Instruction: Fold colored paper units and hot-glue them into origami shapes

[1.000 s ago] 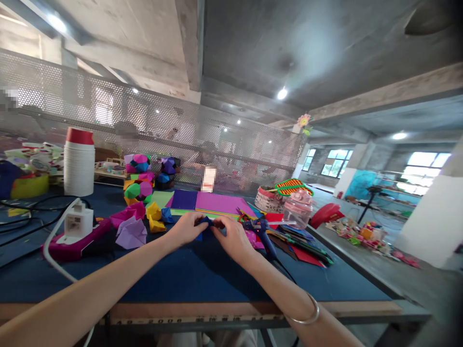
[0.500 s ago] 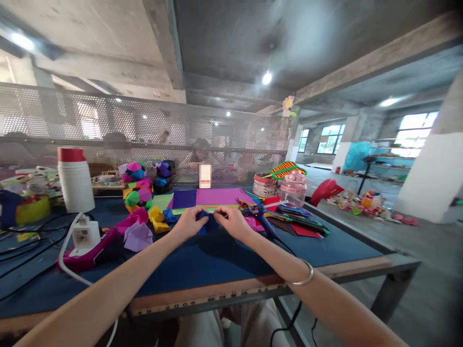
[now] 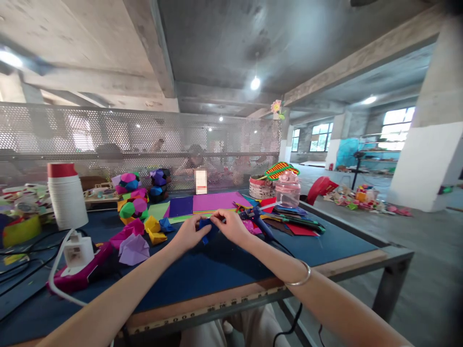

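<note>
Both my hands meet over the blue table top (image 3: pixel 224 270) and pinch a small folded piece of dark blue paper (image 3: pixel 207 228). My left hand (image 3: pixel 190 233) grips its left side, my right hand (image 3: pixel 228 226) its upper right edge. A thin bracelet circles my right wrist. Just right of my right hand lies a blue glue gun (image 3: pixel 261 221) with its cord running off the table's front edge. Flat sheets of purple and magenta paper (image 3: pixel 213 202) lie just beyond my hands.
Folded paper pieces (image 3: pixel 152 230) and coloured paper balls (image 3: pixel 132 197) lie at the left. A stack of white cups (image 3: pixel 67 200), a power strip (image 3: pixel 77 262), a pink jar (image 3: pixel 288 189) and loose paper sheets (image 3: pixel 296 224) stand around. A perforated metal screen (image 3: pixel 144 140) closes the back.
The camera view has tilted and shifted; both hands stay on the blue paper and have lifted it slightly while working its fold.
</note>
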`<state>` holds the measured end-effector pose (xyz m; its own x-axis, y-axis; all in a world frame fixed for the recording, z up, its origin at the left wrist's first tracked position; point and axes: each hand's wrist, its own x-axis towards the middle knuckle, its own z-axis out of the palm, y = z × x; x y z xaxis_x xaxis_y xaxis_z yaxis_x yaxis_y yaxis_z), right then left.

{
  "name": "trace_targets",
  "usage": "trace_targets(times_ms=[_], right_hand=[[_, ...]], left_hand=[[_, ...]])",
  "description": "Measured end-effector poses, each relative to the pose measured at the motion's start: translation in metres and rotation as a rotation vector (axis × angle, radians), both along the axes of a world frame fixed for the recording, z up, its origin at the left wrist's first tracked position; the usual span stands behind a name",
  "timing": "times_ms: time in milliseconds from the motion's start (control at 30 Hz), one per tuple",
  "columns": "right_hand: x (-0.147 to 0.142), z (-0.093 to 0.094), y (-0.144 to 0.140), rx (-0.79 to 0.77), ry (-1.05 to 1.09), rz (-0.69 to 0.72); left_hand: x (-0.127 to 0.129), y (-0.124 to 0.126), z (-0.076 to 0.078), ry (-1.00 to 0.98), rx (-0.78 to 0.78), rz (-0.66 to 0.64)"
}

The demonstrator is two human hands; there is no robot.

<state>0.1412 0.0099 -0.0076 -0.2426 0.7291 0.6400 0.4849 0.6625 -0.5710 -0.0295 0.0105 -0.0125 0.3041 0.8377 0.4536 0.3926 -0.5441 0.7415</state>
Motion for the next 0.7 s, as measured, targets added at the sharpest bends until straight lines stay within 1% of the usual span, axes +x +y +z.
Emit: trace_targets(times_ms=[100,167,233,333,500,700], right_hand=[[0.0013,0.0007,-0.0002,0.053,-0.052,-0.030],[0.0019,0.0012,-0.0002,0.079,-0.079,-0.060],[0.0023,0.0013,-0.0001,0.089,-0.093,-0.082],[0.0030,0.0004,0.0005,0.095,-0.083,-0.090],[0.0035,-0.0020,0.0018,0.093,-0.049,-0.090],[0.0037,-0.0004,0.0007,0.062,-0.046,-0.083]], left_hand=[[0.0018,-0.0046,0.0022,-0.042,-0.103,-0.067],[0.0022,-0.0081,0.0058,-0.091,-0.210,-0.091],[0.0020,-0.0103,0.0090,-0.162,-0.318,-0.127],[0.0014,-0.0103,0.0096,-0.246,-0.415,-0.168],[0.0007,-0.0078,0.0063,-0.321,-0.480,-0.226],[-0.0006,-0.0070,0.0083,-0.364,-0.501,-0.185]])
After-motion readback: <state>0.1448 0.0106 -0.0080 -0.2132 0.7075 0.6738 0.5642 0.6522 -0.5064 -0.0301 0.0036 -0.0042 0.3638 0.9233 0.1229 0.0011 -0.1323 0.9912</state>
